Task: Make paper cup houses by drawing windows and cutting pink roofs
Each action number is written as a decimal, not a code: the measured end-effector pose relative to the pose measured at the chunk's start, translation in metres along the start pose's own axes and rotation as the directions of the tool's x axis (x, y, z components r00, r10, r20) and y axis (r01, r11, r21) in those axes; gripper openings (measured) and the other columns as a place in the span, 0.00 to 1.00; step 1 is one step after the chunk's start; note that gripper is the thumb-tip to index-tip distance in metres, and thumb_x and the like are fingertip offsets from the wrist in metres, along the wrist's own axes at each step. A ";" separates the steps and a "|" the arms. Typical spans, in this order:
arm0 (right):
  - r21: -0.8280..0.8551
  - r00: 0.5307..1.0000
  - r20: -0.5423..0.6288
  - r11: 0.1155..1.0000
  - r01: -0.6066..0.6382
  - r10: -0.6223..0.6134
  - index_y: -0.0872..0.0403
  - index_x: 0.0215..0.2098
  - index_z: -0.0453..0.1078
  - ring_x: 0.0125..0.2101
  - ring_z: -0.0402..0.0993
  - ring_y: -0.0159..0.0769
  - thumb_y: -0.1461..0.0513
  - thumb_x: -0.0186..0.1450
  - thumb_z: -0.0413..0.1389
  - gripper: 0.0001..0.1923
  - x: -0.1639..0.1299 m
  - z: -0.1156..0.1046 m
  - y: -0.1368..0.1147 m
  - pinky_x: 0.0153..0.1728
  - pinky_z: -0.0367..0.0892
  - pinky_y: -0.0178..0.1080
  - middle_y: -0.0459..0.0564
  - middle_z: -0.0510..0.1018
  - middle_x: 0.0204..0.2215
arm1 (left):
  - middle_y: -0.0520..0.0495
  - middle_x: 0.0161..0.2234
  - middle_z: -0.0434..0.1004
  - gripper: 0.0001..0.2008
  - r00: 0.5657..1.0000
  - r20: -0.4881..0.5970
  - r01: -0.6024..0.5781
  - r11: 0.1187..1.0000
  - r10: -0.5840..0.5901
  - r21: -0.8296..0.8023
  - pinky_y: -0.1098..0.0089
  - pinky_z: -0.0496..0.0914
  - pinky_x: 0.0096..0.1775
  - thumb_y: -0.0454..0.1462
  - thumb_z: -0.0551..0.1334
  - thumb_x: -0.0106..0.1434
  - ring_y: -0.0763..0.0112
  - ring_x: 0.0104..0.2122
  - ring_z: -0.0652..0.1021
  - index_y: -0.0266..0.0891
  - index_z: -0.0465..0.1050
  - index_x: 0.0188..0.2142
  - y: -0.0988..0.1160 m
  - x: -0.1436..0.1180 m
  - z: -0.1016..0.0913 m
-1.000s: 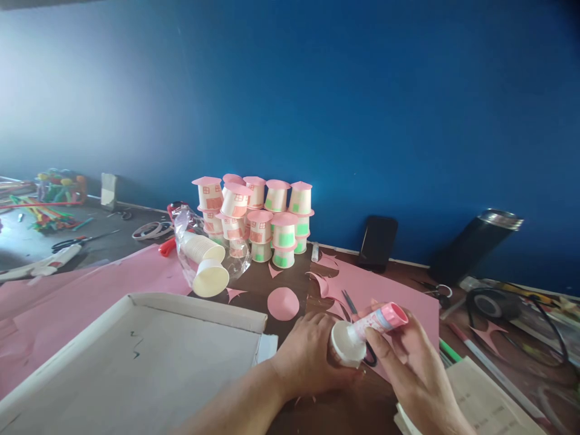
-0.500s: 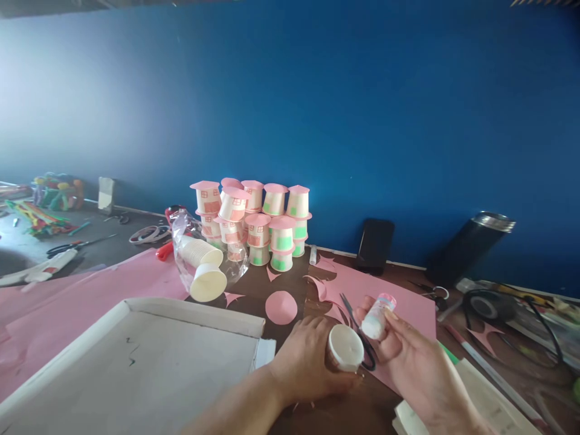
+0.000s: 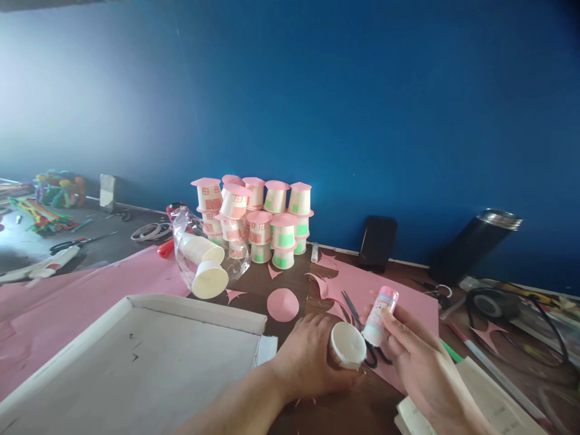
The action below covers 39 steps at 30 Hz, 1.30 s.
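My left hand (image 3: 312,356) is wrapped round a small white paper cup (image 3: 348,345), whose round end faces up towards me. Just to its right, my right hand (image 3: 414,353) grips a glue stick (image 3: 379,317) with a pink end and a pale printed label, tilted with its white end low, close to the cup. Partly behind the glue stick lie scissors (image 3: 351,307) with dark handles. A pink paper circle (image 3: 283,305) rests on the table beyond my left hand. Farther back, paper cups decorated as houses with pink roofs (image 3: 260,228) are stacked up.
A white box lid (image 3: 194,356) lies at left front. Behind it, plain paper cups (image 3: 211,279) spill from a clear bag. Pink paper (image 3: 408,296), a black phone (image 3: 377,243) and a dark flask (image 3: 473,244) are at the right, before the blue wall (image 3: 353,121).
My right hand has turned the glue stick, so more of its label shows and its pink end stands higher. My left hand and the cup have stayed almost in place.
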State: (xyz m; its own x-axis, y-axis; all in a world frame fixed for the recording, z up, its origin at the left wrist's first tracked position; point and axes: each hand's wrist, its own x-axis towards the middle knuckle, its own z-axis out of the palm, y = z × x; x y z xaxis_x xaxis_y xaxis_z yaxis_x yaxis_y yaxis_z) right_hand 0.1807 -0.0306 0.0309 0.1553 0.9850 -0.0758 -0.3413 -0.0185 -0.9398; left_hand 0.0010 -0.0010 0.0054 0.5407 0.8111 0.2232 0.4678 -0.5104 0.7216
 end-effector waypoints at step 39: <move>-0.779 0.694 0.405 0.173 0.603 -0.595 0.41 0.53 0.63 0.43 0.71 0.41 0.61 0.66 0.55 0.17 -0.016 0.011 0.012 0.45 0.66 0.42 0.48 0.74 0.43 | 0.42 0.45 0.76 0.31 0.998 -0.048 -0.039 0.999 0.040 0.022 0.52 0.68 0.48 0.48 0.70 0.45 0.52 0.45 0.74 0.40 0.68 0.48 -0.004 -0.001 0.008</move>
State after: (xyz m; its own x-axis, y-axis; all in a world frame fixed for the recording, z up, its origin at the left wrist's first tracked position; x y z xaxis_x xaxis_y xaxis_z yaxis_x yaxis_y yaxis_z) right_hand 0.1641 -0.0451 0.0249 -0.0648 0.7645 0.6413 0.7568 0.4565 -0.4678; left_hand 0.0044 -0.0018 -0.0026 0.5246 0.8028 0.2834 0.4617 -0.5480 0.6975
